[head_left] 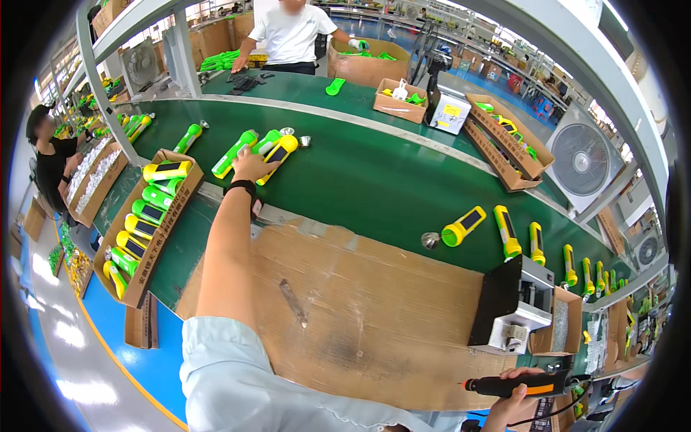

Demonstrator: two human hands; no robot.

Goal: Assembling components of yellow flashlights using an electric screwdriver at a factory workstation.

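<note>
My left hand (252,167) reaches out over the green conveyor belt, its fingers round the near end of a green flashlight (269,141). The hand partly hides that end. Close beside it on the right lies a yellow flashlight (279,158), near my thumb. Another green flashlight (235,154) lies just left of my fingers. Small silver reflector cups (305,141) sit at the far ends of this group. Low at the right, my right hand (512,394) is closed round a black and orange electric screwdriver (529,384), whose tip points left, above the cardboard's near right corner.
A cardboard sheet (374,302) covers the bench before me. A box of flashlights (188,189) stands left; a metal fixture (522,309) stands right. More flashlights (464,226) line the belt (374,180) rightward. A co-worker (291,32) stands across it; another person (52,158) is at far left.
</note>
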